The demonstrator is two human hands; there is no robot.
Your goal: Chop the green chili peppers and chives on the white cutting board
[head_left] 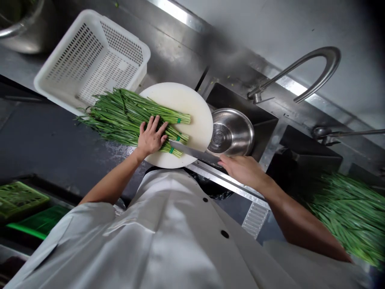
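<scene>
Several bundles of long green chives (120,114), bound with green bands near their pale ends, lie across a round white cutting board (198,108). Their leafy tips hang past its left side. My left hand (152,136) rests on the bundles with its fingers spread. In my right hand (240,166) is the handle of a kitchen knife (192,151), mostly covered by my fingers. The blade points left, over the board, and its tip is at the bundles beside the bands. Whether the edge touches the stalks I cannot tell.
Behind the bundles stands a white perforated basket (90,60). A steel bowl (245,130) sits in the sink to the board's right, below a curved faucet (319,54). More long greens (355,216) lie at far right. A large metal pot (33,34) is at upper left.
</scene>
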